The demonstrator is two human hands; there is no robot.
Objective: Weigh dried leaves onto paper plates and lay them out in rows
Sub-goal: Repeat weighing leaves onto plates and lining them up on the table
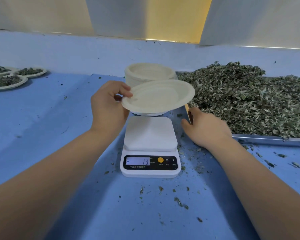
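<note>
My left hand (pixel 109 104) pinches the left rim of an empty paper plate (pixel 159 97), held tilted in the air just behind the white kitchen scale (pixel 150 146). The scale's platform is bare and its display reads minus 13. A stack of paper plates (pixel 149 71) stands behind the held plate. My right hand (pixel 206 127) rests with loose fingers against the near left corner of the metal tray (pixel 270 140), which holds a big heap of dried leaves (pixel 249 99). Three filled plates (pixel 9 80) lie at the far left.
A blue cloth (pixel 42 135) covers the table, with leaf crumbs scattered around the scale and to its right. White and yellow wall panels (pixel 145 18) rise behind the table's back edge.
</note>
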